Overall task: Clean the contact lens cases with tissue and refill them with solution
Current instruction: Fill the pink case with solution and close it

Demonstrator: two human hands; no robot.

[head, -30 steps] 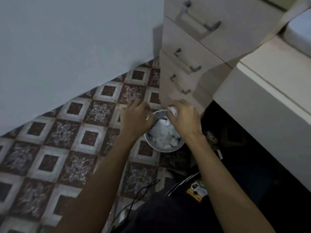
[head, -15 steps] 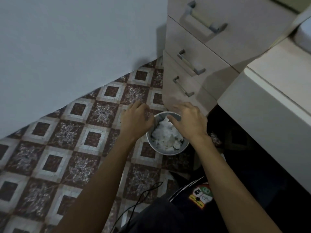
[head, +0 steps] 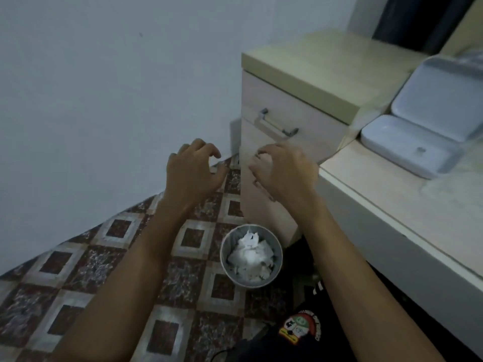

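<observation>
Nearest: dark trousers with a badge patch [head: 298, 326], at the bottom edge. Beyond, on patterned floor tiles [head: 86, 267]: round metal wastebasket [head: 226, 259], filled with crumpled white tissue [head: 251, 256], just beside the drawer unit [head: 292, 118] base. Open floor left of the wastebasket up to the wall [head: 91, 87]. Above the wastebasket, clear of its rim: left hand [head: 192, 169] and right hand [head: 283, 171], held apart; each grip loosely curled, empty. Right: tabletop [head: 392, 194] edge running diagonally, carrying two white lidded boxes [head: 407, 147], one leaning against the other. Contact lens cases not visible.
</observation>
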